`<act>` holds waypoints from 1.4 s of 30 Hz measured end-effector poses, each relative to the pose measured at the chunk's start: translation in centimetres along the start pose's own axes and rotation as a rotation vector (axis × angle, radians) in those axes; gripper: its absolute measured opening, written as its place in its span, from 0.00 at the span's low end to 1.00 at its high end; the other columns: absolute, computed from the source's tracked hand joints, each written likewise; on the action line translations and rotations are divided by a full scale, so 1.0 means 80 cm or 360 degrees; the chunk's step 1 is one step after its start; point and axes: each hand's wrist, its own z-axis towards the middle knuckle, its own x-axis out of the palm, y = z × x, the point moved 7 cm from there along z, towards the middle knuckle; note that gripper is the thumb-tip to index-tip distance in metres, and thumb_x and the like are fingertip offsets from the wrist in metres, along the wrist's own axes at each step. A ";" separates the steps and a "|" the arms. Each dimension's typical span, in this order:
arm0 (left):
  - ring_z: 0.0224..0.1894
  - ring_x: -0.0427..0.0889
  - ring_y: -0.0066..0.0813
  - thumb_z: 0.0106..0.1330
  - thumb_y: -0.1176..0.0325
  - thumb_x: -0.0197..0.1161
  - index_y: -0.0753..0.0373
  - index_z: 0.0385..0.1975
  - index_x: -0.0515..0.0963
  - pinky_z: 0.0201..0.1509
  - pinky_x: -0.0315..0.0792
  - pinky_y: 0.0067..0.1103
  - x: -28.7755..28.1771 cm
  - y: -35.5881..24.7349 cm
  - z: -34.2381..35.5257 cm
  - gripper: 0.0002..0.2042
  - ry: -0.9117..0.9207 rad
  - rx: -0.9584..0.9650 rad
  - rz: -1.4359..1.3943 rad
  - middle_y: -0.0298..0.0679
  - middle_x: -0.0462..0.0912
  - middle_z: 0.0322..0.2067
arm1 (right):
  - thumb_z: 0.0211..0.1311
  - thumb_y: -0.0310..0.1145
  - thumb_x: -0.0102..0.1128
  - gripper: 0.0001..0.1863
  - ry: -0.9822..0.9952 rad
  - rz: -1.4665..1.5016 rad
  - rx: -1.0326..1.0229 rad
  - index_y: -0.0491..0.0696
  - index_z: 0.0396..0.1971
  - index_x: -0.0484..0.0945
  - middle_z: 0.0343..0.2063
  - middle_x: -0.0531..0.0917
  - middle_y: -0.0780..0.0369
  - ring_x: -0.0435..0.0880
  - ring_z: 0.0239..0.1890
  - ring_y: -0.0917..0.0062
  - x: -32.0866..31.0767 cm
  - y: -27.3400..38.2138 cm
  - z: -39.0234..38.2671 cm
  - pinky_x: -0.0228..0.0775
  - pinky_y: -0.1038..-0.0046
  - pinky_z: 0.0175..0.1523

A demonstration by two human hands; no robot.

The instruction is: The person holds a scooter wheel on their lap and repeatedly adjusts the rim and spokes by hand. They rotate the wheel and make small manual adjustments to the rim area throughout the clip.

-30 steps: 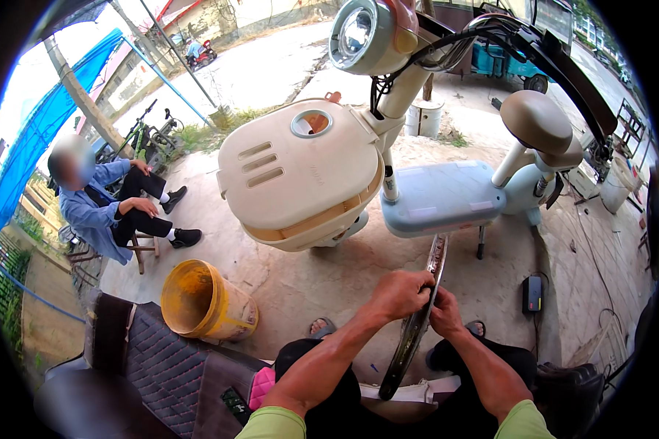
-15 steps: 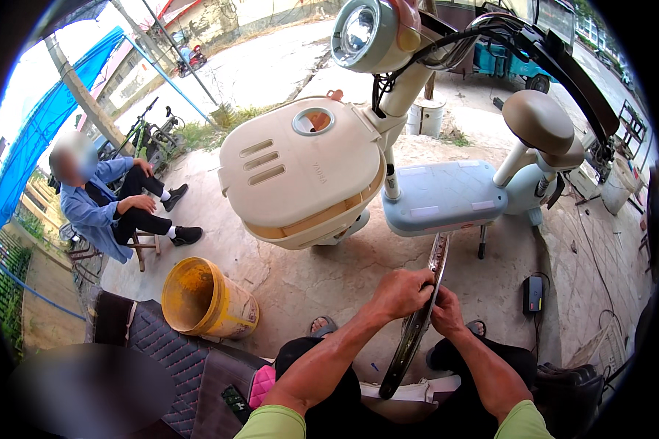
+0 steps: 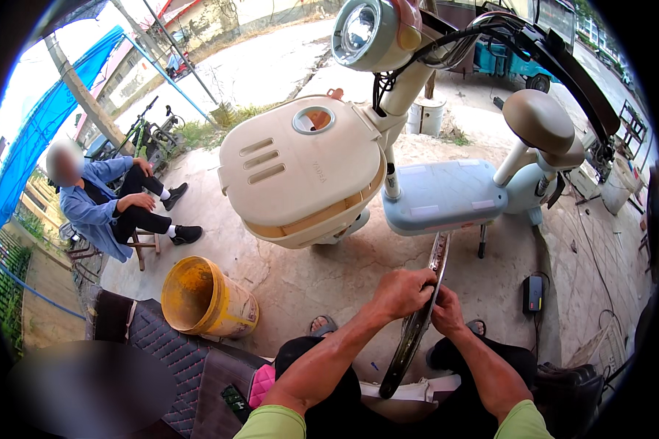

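My left hand [image 3: 406,293] is closed round a long, narrow, shiny metal piece [image 3: 399,362], silver at the far end and dark toward me, that stands between my legs. My right hand [image 3: 444,312] grips the same piece from the right, just below my left; some fingers of both are hidden. The near end lies by a white strip [image 3: 439,388]. Beyond the piece stands a small electric scooter, with a cream front basket with a lid [image 3: 293,183], a pale blue footboard [image 3: 443,196], a round headlamp [image 3: 359,36] and a brown saddle [image 3: 538,123].
A person [image 3: 102,205] sits on a stool at left. A yellow bucket [image 3: 209,300] stands left of my feet, near a quilted dark seat [image 3: 161,366]. A black box with a cable [image 3: 532,295] lies at right; a teal tricycle [image 3: 505,62] is parked behind.
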 end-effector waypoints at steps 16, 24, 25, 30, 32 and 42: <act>0.35 0.84 0.50 0.61 0.61 0.61 0.54 0.39 0.82 0.39 0.77 0.39 0.001 -0.003 0.001 0.10 0.0002 0.0013 -0.0061 0.46 0.85 0.31 | 0.69 0.24 0.61 0.06 -0.0394 0.0219 -0.0246 0.42 0.43 0.79 0.36 0.84 0.66 0.80 0.38 0.86 -0.021 -0.002 -0.007 0.73 0.81 0.45; 0.35 0.84 0.50 0.61 0.62 0.61 0.54 0.39 0.83 0.39 0.77 0.39 -0.003 0.000 0.001 0.10 0.0001 -0.0011 0.0002 0.47 0.85 0.30 | 0.69 0.23 0.61 0.06 -0.0363 0.0108 -0.0208 0.41 0.43 0.80 0.36 0.84 0.66 0.80 0.37 0.86 -0.015 0.006 -0.004 0.73 0.81 0.45; 0.35 0.84 0.50 0.61 0.62 0.61 0.54 0.39 0.83 0.39 0.77 0.39 -0.003 0.000 0.001 0.10 0.0000 -0.0009 0.0004 0.47 0.85 0.30 | 0.69 0.23 0.61 0.06 -0.0359 0.0094 -0.0200 0.41 0.43 0.79 0.36 0.84 0.66 0.80 0.37 0.86 -0.015 0.006 -0.004 0.73 0.81 0.45; 0.35 0.84 0.50 0.61 0.61 0.61 0.54 0.39 0.83 0.40 0.77 0.38 -0.001 0.002 0.002 0.10 0.0026 0.0018 0.0017 0.46 0.85 0.31 | 0.69 0.24 0.61 0.06 -0.0332 0.0017 -0.0171 0.41 0.43 0.79 0.36 0.84 0.66 0.80 0.38 0.86 -0.014 0.007 -0.004 0.72 0.81 0.45; 0.35 0.84 0.50 0.61 0.61 0.61 0.53 0.40 0.83 0.40 0.77 0.38 0.000 0.003 0.003 0.10 0.0035 -0.0005 0.0018 0.46 0.85 0.31 | 0.68 0.25 0.61 0.07 -0.0322 -0.0038 -0.0168 0.42 0.44 0.79 0.37 0.84 0.66 0.80 0.39 0.85 -0.013 0.010 -0.003 0.72 0.81 0.46; 0.35 0.84 0.50 0.60 0.61 0.61 0.53 0.38 0.82 0.39 0.77 0.39 -0.004 -0.003 0.001 0.09 0.0029 -0.0001 0.0003 0.45 0.85 0.30 | 0.68 0.27 0.62 0.10 -0.0214 -0.0048 -0.0135 0.42 0.47 0.79 0.41 0.84 0.66 0.80 0.42 0.84 -0.002 0.013 -0.001 0.73 0.79 0.48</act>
